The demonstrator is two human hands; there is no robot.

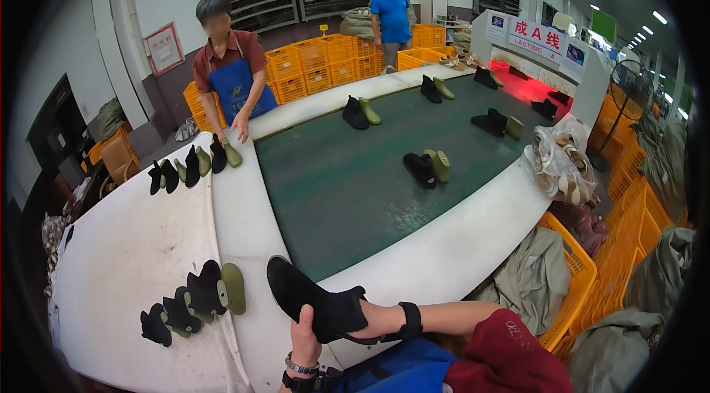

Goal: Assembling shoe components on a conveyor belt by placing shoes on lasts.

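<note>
While L hand (304,340) grips a blk ankle boot (310,295), R hand (377,319) is in its top, can't tell how open.

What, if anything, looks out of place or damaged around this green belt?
Nothing looks clearly damaged. One oddity: a bulging clear plastic bag slumps at the right end of the white border, untidy beside the black boots standing on the green belt.

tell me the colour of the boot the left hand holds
The boot is black, seen best in the head view.
</note>
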